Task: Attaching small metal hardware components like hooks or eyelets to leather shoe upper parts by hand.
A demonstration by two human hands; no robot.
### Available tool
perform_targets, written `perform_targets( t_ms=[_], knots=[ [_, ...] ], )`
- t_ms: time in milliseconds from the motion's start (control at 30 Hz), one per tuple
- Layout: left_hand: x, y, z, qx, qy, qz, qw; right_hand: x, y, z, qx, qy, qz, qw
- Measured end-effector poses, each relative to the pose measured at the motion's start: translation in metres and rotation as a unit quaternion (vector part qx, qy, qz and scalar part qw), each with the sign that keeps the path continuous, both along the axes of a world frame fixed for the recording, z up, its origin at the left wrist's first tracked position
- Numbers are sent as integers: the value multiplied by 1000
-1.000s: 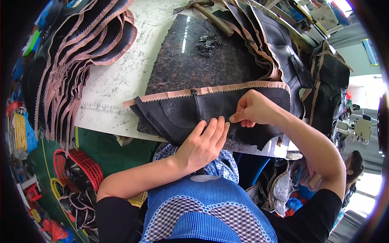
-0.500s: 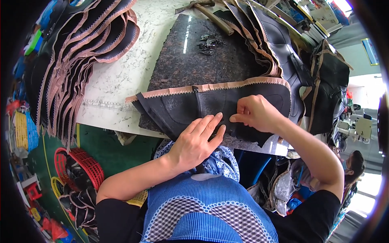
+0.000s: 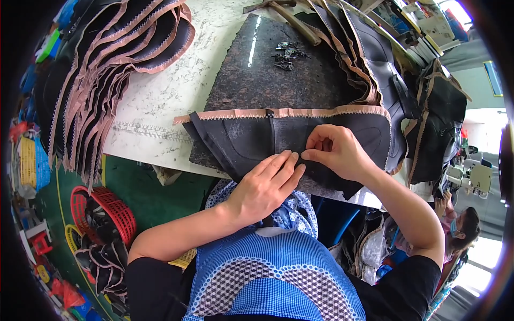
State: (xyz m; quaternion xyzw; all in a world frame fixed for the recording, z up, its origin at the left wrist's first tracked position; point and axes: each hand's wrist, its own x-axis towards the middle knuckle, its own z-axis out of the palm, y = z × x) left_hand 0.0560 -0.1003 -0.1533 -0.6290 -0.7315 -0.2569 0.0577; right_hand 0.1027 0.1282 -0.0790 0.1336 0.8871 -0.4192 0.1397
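Note:
A black leather-like panel (image 3: pixel 235 136) with a pinkish, zigzag-stitched top edge lies across the near part of a dark stone slab (image 3: pixel 251 88). My left hand (image 3: pixel 266 184) rests on its lower edge, fingers stretched out and lying flat. Just right of those fingertips, my right hand (image 3: pixel 340 155) is closed in a pinch over the panel, thumb against forefinger. Whatever the pinch may hold is too small to make out. Several small shiny metal pieces (image 3: pixel 286 56) lie farther back on the slab.
A hammer (image 3: pixel 294 22) lies behind the slab. Similar black panels are heaped at left (image 3: pixel 99 75) and stacked at right (image 3: pixel 372 48) on the white table (image 3: pixel 160 101). Below left, a red basket (image 3: pixel 120 214) stands on the green floor. A co-worker (image 3: pixel 466 227) sits at far right.
My right hand has come closer to the left fingertips, still pinching low over the panel. My left hand stays on the panel's edge, and the whole view has shifted slightly.

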Motion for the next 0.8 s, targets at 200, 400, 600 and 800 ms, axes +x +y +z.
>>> perform_targets(
  t_ms=[200,400,600,800],
  knots=[
    [-1,0,1,8,2,-2,1000,-21,0,3,52,-98,5,994],
    [-13,6,-3,24,-34,-29,999,-29,14,6,31,-157,40,986],
    [-17,4,0,38,-63,-18,997,-29,12,6,60,-111,93,988],
    [-37,3,19,19,-39,-50,998,-9,11,-5,93,-12,135,986]
  ],
)
